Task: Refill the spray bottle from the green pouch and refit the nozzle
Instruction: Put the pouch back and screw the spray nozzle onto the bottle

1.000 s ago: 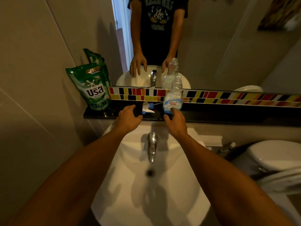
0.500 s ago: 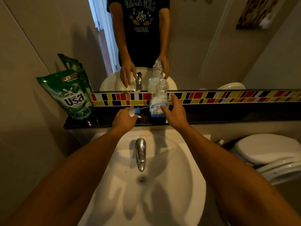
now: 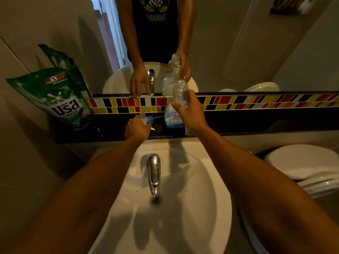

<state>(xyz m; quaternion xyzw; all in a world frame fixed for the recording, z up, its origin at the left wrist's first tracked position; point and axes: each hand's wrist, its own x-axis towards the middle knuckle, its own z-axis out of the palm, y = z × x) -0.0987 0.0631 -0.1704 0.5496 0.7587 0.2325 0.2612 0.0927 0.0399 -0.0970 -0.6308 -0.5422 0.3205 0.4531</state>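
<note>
Bottle (image 3: 174,117) first: a clear spray bottle with its neck open and uncapped, standing upright on the dark shelf (image 3: 256,125) that runs along the far side of the basin, below a strip of coloured mosaic tiles (image 3: 256,102). A blue-and-white label faces the camera, and pale liquid fills only its lower part. The right hand (image 3: 190,114) grasps it around the narrow upper section, thumb on the left side and fingers curled around the right, just under the open mouth.

Just left of the bottle, the nozzle (image 3: 146,119) lies on the same shelf, white with a blue collar and a thin dip tube reaching toward the bottle. The left hand (image 3: 137,130) is clenched over it, covering most of the trigger part; whether it has lifted it off the shelf cannot be told.

Far left on the shelf, well apart from both hands, the green pouch (image 3: 56,99) leans against the wall, upright and tilted, its printed front facing out.

Nearer the camera sits the white basin (image 3: 192,226) with a chrome tap (image 3: 153,173) pointing toward the drain. To the right, beside the basin, is a white toilet (image 3: 302,162) with its lid down. The mirror (image 3: 238,43) above the tiles reflects the bottle, both hands and a dark printed shirt.
</note>
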